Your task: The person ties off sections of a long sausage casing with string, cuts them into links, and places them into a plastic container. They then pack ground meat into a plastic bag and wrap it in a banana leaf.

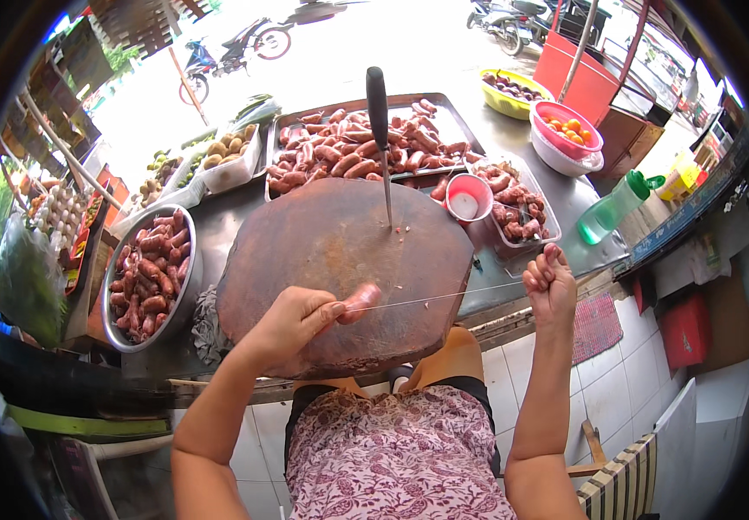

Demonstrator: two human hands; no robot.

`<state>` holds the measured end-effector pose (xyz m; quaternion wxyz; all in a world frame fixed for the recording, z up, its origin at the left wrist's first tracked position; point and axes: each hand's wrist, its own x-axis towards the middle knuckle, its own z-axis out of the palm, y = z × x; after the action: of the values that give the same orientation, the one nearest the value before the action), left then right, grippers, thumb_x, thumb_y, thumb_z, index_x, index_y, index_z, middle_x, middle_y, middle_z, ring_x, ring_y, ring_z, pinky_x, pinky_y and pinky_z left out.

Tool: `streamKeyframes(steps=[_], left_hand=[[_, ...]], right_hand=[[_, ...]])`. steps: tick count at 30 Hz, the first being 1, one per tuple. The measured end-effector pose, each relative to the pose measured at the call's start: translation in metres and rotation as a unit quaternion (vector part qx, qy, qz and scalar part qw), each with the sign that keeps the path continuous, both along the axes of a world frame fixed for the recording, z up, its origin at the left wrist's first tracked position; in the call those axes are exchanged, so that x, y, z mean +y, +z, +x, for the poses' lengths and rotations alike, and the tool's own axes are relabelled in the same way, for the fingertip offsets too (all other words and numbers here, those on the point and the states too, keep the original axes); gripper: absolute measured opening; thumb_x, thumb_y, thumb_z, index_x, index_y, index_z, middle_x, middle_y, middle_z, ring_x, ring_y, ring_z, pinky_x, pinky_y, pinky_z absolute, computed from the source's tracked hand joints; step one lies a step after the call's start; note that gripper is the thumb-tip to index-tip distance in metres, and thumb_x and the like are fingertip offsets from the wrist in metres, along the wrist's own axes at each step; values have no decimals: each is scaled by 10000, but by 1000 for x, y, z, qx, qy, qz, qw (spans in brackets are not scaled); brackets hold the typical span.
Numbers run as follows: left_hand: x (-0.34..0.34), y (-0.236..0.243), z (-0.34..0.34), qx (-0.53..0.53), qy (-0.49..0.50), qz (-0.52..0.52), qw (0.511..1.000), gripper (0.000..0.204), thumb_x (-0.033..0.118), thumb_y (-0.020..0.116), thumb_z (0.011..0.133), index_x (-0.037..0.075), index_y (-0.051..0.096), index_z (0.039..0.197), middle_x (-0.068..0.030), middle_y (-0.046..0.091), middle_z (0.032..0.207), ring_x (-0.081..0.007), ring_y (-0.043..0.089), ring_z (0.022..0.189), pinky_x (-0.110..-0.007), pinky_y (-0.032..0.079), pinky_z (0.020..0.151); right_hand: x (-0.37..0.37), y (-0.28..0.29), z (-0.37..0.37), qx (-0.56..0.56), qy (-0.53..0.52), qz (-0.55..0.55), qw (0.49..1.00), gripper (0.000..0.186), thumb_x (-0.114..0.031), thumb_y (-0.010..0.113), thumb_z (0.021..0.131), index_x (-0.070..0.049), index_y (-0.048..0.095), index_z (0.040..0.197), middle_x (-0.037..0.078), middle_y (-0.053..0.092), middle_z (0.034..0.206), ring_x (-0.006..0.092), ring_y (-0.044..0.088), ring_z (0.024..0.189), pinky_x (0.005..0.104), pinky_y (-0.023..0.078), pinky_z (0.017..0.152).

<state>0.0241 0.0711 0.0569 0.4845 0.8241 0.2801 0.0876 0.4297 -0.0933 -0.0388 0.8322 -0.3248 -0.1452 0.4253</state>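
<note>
My left hand (298, 319) is closed on a short reddish sausage (360, 303) above the near part of a thick round wooden chopping board (305, 234). A thin white string (444, 297) runs from the sausage across to my right hand (550, 282), whose fingers are curled tight around its end. The string looks taut. Beyond my hands, a knife (378, 113) with a black handle stands upright, its tip on the board. Small scraps lie near the blade.
Behind the board, a metal tray (470, 130) holds many sausages. A steel bowl (196, 269) of sausages stands left. At right are a plastic tub (554, 227) of sausages, a red cup (470, 198), a green bottle (608, 212), and a pink basin (595, 143) of orange fruit.
</note>
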Motion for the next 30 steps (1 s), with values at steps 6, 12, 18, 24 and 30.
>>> streamKeyframes(steps=[6,12,18,24,30], left_hand=[[27,21,37,90,-109,-150,979,301,299,660,968,35,617,830,17,530,640,-70,536,572,-238,432,509],[25,27,93,88,-119,-223,964,265,258,675,941,15,633,846,-14,569,657,-101,568,584,-276,452,502],[51,12,105,148,-41,-63,986,289,271,679,932,-18,678,921,-42,617,729,-140,602,609,-304,498,556],[96,-9,121,47,-3,-147,988,309,286,655,928,-22,673,894,-38,594,709,-123,578,602,-285,477,538],[132,-26,133,11,-20,-170,985,288,234,603,950,-45,665,911,-68,602,707,-156,573,570,-298,488,518]], right_hand=[[-4,55,-2,-632,-265,-401,609,198,-114,607,982,2,654,1136,167,703,1040,349,663,999,443,519,908],[48,78,-114,-674,94,-43,732,432,-107,777,844,17,632,1232,165,719,1105,308,686,1001,410,534,888],[85,66,-118,-645,196,-117,729,266,-145,744,856,-85,693,1110,133,730,994,297,715,842,378,557,756],[127,62,-106,-803,-3,-80,590,80,-181,685,868,-126,681,927,67,687,847,279,660,836,423,521,745],[156,58,-101,-831,-69,-102,542,49,-133,674,831,-131,666,879,54,670,818,292,651,855,436,514,753]])
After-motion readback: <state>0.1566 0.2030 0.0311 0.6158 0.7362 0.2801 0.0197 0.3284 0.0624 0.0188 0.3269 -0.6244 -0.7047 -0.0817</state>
